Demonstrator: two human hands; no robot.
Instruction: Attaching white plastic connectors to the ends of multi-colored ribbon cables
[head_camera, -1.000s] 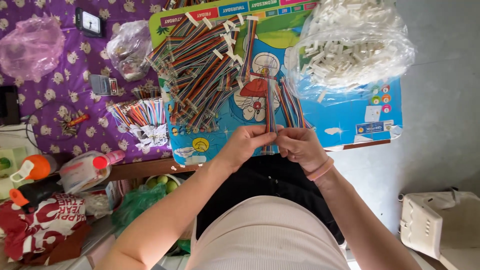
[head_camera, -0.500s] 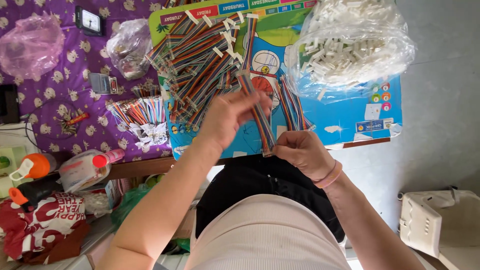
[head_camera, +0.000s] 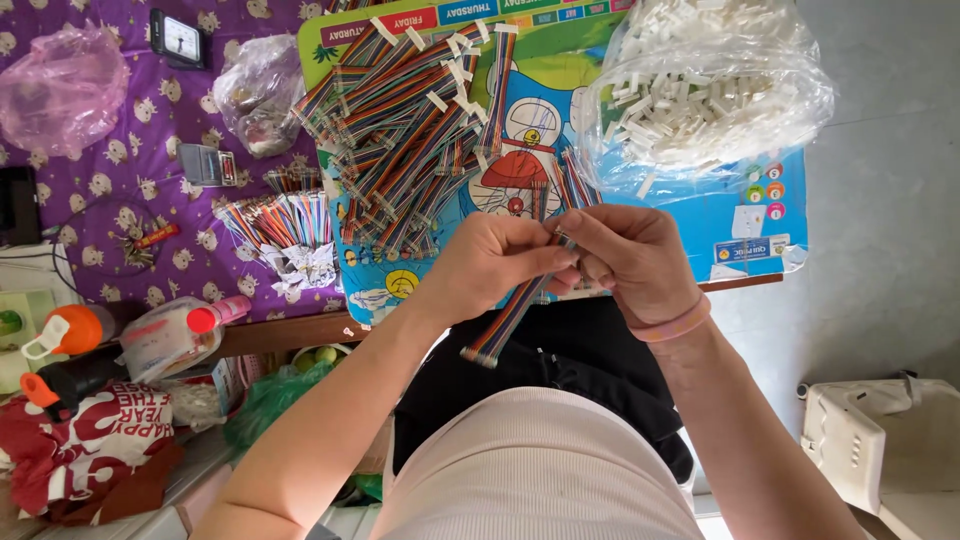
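My left hand (head_camera: 492, 262) and my right hand (head_camera: 628, 258) meet over the near edge of a small cartoon-printed table (head_camera: 760, 215). Together they pinch one end of a flat rainbow ribbon cable (head_camera: 508, 320), whose free end hangs down toward my lap. A pink band circles my right wrist. Just beyond my hands lies a heap of rainbow ribbon cables (head_camera: 410, 140) with white ends. A clear plastic bag of white connector pieces (head_camera: 700, 95) sits on the table to the right of the heap.
Left of the table, a purple flowered cloth (head_camera: 90, 170) carries a smaller bundle of coloured wires (head_camera: 280, 220), two crumpled plastic bags, a phone (head_camera: 178, 38) and a small device. Bottles and a red bag lie lower left. A white plastic object (head_camera: 880, 440) stands on the grey floor right.
My left hand came back from the cable heap to meet my right hand. The ribbon cable held between them now hangs down toward my lap instead of lying across the table.
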